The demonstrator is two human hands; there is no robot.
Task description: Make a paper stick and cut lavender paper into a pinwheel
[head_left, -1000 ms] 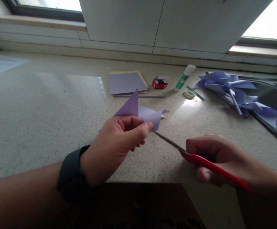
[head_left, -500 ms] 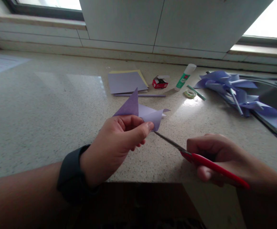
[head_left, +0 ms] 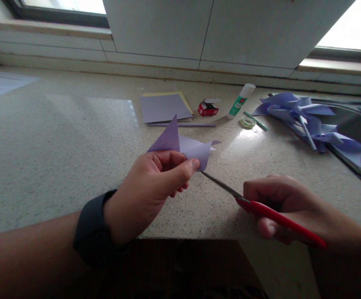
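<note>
While the left hand (head_left: 155, 189) pinches the folded purple paper (head_left: 183, 146) above the table (head_left: 59, 158), the right hand (head_left: 280, 207) grips red scissors (head_left: 261, 209), blade tips at the paper's lower edge; cutting looks barely begun, with finished pinwheels (head_left: 308, 120) far right of it.

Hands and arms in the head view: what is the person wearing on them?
Both forearms are bare, no sleeves in view. The left hand has a dark, wide band around the wrist, like a watch or fitness strap. The right hand shows no gloves or rings; its wrist is in shadow.
</note>
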